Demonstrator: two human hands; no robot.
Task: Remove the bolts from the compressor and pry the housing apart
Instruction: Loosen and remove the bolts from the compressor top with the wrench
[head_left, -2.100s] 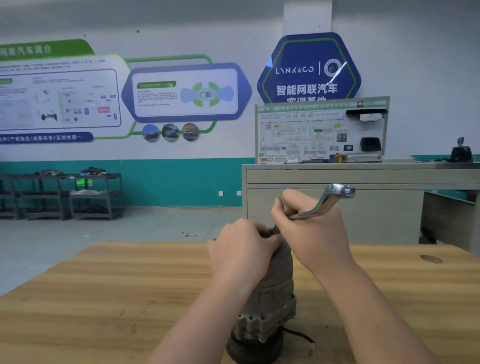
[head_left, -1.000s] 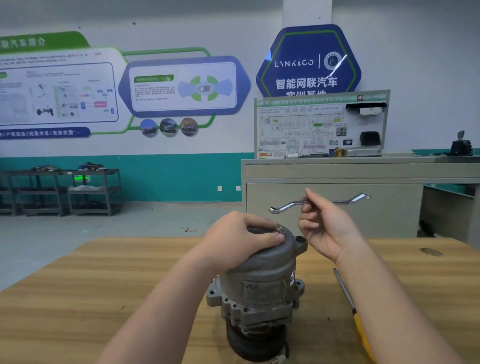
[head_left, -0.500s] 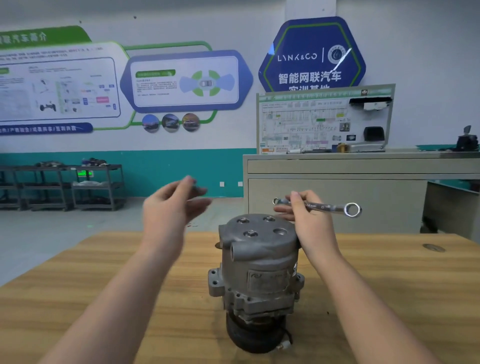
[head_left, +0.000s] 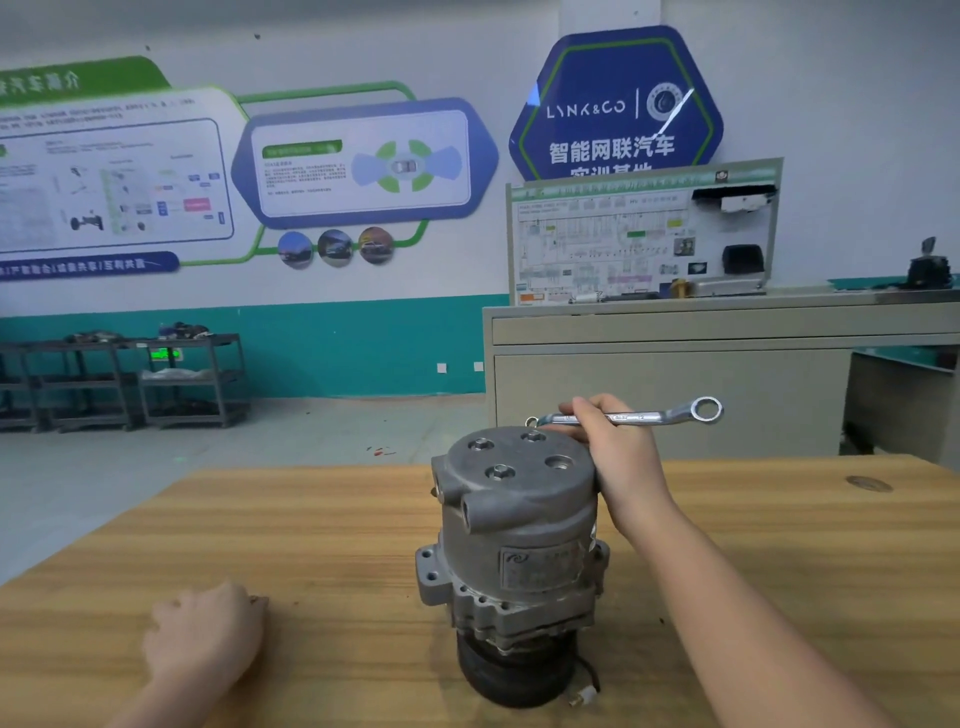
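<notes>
A grey compressor (head_left: 519, 545) stands upright on the wooden table (head_left: 311, 519), black pulley end down. Its round top cap shows three bolts, one at the front (head_left: 498, 472), and an empty hole (head_left: 558, 461) at the right. My right hand (head_left: 618, 462) grips a silver double ring wrench (head_left: 654, 415) by its shank, level above the cap's far edge, with the near ring close to the far bolt (head_left: 533, 436). My left hand (head_left: 208, 634) lies low on the table at the left with its fingers curled. A small dark bolt (head_left: 257, 600) shows at its fingertips.
A grey cabinet (head_left: 675, 395) with a training board on top stands just behind the table on the right. Dark shelf carts (head_left: 192, 379) line the far wall at the left. A knot mark (head_left: 868, 483) sits on the table's far right.
My left hand came off the compressor top, rose with a small bolt and dropped to the table at the left. My right hand turned the wrench level and brought it over the cap.
</notes>
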